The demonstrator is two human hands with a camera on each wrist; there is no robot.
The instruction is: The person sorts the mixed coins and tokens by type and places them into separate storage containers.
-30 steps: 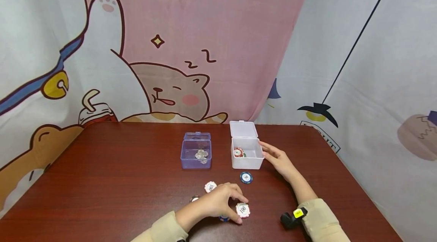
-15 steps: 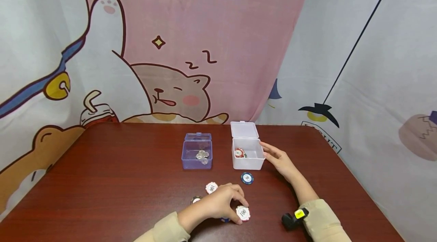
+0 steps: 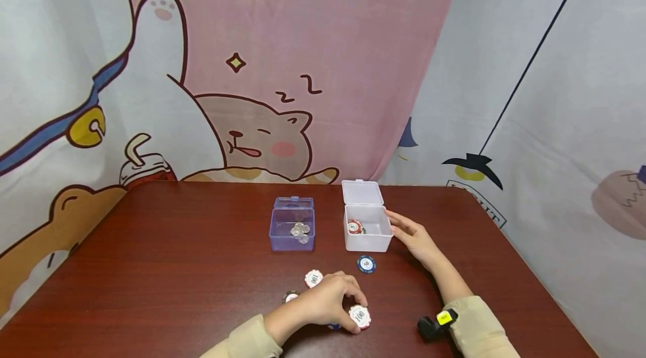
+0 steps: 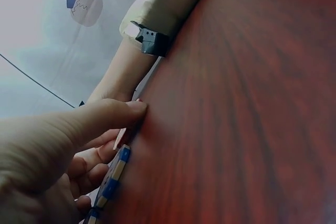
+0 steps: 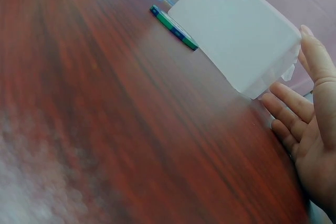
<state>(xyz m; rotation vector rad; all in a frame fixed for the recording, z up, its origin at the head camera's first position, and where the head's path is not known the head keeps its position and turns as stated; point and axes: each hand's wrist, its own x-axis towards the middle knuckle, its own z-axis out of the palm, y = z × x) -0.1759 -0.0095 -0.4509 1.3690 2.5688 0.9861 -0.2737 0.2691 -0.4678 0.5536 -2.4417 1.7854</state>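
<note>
My left hand (image 3: 337, 303) is curled over chips near the table's front edge. Its thumb and fingers pinch a white 100 chip (image 3: 360, 316), and a blue chip (image 3: 333, 325) peeks from under the palm. In the left wrist view the thumb (image 4: 94, 116) presses to the table beside the blue chip's edge (image 4: 113, 177). My right hand (image 3: 410, 233) lies open with straight fingers against the right side of an open white box (image 3: 368, 239). A red chip (image 3: 355, 226) lies in that box. The right wrist view shows the white box (image 5: 236, 40) next to my fingers (image 5: 315, 66).
A clear blue box (image 3: 292, 230) with its lid up holds several coins, left of the white box. Loose on the red-brown table (image 3: 176, 268) are a white chip (image 3: 313, 278), a dark blue chip (image 3: 366, 264) and a dark chip (image 3: 290, 296). Cartoon curtains hang behind.
</note>
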